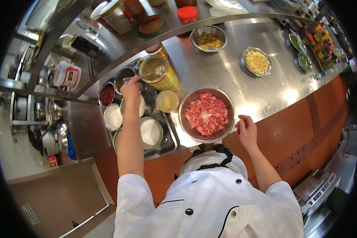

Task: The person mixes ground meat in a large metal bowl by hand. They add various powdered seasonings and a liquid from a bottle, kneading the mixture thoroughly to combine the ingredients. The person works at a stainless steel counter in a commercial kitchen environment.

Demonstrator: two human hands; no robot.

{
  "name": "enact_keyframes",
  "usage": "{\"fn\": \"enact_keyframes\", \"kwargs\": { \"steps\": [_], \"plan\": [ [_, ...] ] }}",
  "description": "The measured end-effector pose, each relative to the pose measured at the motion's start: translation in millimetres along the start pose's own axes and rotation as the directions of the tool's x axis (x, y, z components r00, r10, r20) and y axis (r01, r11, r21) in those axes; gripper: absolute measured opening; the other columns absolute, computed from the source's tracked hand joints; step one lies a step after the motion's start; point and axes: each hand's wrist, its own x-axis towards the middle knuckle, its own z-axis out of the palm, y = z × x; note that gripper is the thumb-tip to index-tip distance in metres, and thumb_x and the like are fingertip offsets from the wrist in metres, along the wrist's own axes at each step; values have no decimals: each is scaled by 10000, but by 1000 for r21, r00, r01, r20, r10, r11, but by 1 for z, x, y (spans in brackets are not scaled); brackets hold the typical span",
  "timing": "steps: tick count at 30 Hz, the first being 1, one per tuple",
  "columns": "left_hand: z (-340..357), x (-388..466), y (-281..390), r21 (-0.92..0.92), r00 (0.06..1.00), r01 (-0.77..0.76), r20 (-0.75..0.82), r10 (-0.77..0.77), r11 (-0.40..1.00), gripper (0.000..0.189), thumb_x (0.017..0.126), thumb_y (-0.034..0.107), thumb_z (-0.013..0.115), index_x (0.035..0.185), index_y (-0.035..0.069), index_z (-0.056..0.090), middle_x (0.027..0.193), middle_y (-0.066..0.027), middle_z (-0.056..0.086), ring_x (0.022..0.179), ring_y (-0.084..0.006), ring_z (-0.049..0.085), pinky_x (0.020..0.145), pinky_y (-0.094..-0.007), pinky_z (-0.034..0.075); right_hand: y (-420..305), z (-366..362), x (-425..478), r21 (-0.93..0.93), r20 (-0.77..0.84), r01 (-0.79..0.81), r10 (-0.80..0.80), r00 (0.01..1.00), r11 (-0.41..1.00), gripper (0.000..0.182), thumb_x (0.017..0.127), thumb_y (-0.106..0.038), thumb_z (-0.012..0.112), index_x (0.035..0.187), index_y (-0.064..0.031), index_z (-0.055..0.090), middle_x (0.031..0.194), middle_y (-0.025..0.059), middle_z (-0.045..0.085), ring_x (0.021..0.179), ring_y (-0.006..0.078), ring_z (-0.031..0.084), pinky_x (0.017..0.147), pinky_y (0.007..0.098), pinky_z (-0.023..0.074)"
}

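Observation:
My left hand [131, 91] grips the handle of a metal spoon [147, 74]. The spoon's bowl is over the mouth of a large yellow tin [170, 78] and carries a little pale powder. Beside the near right side of a steel bowl [183, 126], my right hand [246, 130] hangs with fingers partly curled and nothing in it. Raw sliced meat [206, 114] fills the bottom of that bowl, with a small heap of white powder [206, 114] on top. Between tin and bowl stands a round tub [167, 101] with pale contents.
Left of the tub, a metal tray [171, 131] holds containers of white powder [151, 132] and dried red chillies [106, 95]. Farther back are bowls of pickled greens [208, 41] and chopped garlic [257, 62]. A steel shelf [166, 37] with jars overhangs the counter's back.

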Motion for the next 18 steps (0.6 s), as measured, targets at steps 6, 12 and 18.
{"fn": "enact_keyframes", "kwargs": {
  "steps": [6,12,18],
  "plan": [
    [-20,-11,2,-225,997,51,-45,-63,973,166,882,141,699,826,-12,669,612,20,472,459,-81,370,418,-246,240,-11,8,-4,-34,32,56,-55,998,998,194,1027,-118,486,1152,8,566,785,46,629,591,72,538,520,220,441],
    [-22,-67,27,-167,992,-125,-9,125,978,203,896,151,699,800,-26,670,573,46,429,437,-51,306,425,-247,211,1,11,-9,-37,33,59,-58,998,998,185,1021,-119,501,1142,1,572,782,41,623,601,73,539,531,227,451],
    [13,-178,-26,428,863,-505,242,444,749,248,886,199,730,834,-38,677,715,-71,672,656,-102,582,606,-289,479,3,29,-12,36,82,-29,26,996,999,183,1015,-112,512,1143,11,560,789,41,616,623,78,544,544,226,459]
  ]
}}
